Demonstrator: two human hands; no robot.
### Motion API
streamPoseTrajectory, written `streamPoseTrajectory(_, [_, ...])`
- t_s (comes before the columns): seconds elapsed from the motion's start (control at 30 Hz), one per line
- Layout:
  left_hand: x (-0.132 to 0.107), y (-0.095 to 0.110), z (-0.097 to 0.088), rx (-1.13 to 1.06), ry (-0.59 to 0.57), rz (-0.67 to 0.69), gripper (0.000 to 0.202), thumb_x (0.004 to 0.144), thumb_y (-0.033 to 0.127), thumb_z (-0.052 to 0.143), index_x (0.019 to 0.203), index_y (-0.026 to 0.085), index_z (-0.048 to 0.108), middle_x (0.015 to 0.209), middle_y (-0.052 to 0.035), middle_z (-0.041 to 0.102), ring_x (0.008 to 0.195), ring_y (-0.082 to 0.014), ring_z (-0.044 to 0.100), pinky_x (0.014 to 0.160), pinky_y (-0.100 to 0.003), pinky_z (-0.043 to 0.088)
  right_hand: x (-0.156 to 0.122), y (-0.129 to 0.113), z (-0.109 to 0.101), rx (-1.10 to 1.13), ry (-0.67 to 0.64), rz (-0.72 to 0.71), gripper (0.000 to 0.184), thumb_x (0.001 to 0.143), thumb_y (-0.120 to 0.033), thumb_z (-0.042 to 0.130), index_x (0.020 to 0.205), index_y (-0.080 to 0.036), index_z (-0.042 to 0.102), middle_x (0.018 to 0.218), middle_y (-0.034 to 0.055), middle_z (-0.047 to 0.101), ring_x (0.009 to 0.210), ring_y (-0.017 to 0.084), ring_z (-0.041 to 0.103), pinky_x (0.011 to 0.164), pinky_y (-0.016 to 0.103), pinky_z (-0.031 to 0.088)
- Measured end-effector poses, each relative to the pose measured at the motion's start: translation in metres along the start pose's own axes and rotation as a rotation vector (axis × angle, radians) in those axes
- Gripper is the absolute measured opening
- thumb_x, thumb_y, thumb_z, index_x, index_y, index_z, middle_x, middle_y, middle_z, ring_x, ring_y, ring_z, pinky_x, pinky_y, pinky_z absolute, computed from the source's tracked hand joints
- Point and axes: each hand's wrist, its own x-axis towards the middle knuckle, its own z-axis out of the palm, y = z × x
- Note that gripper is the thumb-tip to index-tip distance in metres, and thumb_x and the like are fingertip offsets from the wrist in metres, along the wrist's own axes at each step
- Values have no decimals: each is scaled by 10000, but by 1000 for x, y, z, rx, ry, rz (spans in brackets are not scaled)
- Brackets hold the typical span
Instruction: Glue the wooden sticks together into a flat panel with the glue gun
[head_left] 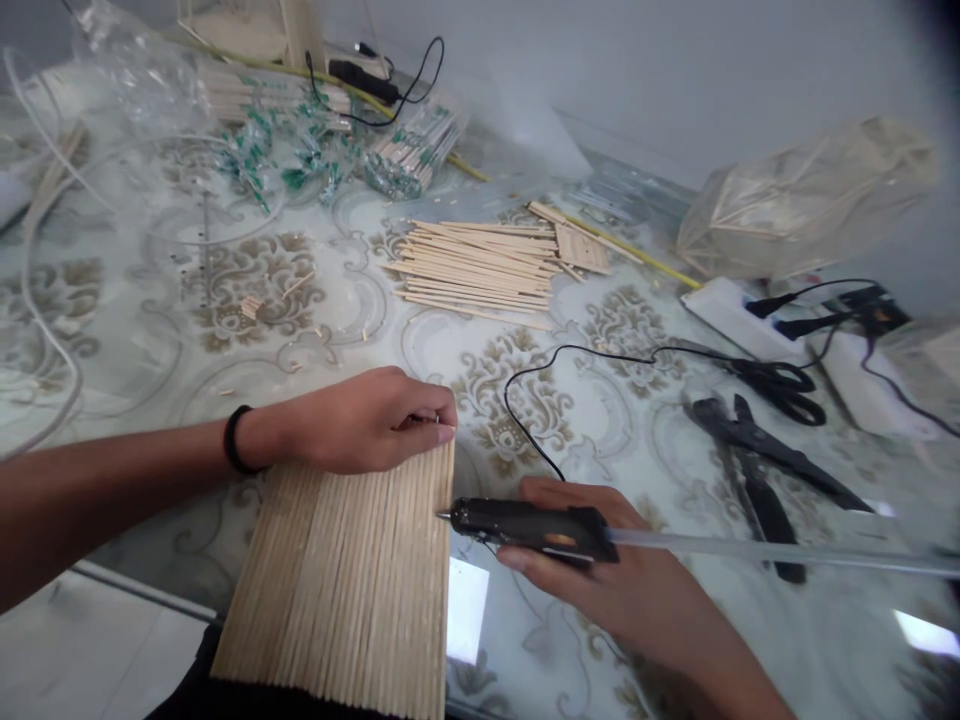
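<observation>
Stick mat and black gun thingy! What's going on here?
A person's left hand grips the far end of a flat panel of thin sticks laid side by side. The right hand holds a black glue gun, its tip at the panel's right edge; whether they touch is hard to tell. More loose sticks lie farther back on the table.

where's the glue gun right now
In the head view, the glue gun is just right of centre in the lower half, held in the right hand, its nozzle at the right edge of the stick panel.
</observation>
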Motion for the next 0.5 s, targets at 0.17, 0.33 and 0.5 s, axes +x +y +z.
streamPoseTrajectory(0.17, [1,1,1,16,8,-1,257,1040,276,476,878,162,641,684,39,567,588,-89,475,595,-233,349,-7,9,8,-45,149,-9,187,879,-466,731,907,-284,767,914,49,789,879,301,769,846,440,639])
streamPoseTrajectory(0.33, [0,3,1,31,18,16,246,1032,261,489,876,157,649,677,38,579,575,-85,472,585,-232,350,-11,13,4,-99,0,2,179,854,-451,769,905,-279,769,927,44,799,912,291,772,858,431,644])
streamPoseTrajectory(0.5, [1,-4,6,139,90,40,207,1020,210,517,931,152,695,778,0,670,665,-113,581,664,-249,431,-8,13,7,-40,90,26,259,836,-503,760,911,-257,780,941,76,803,918,311,765,828,435,639])
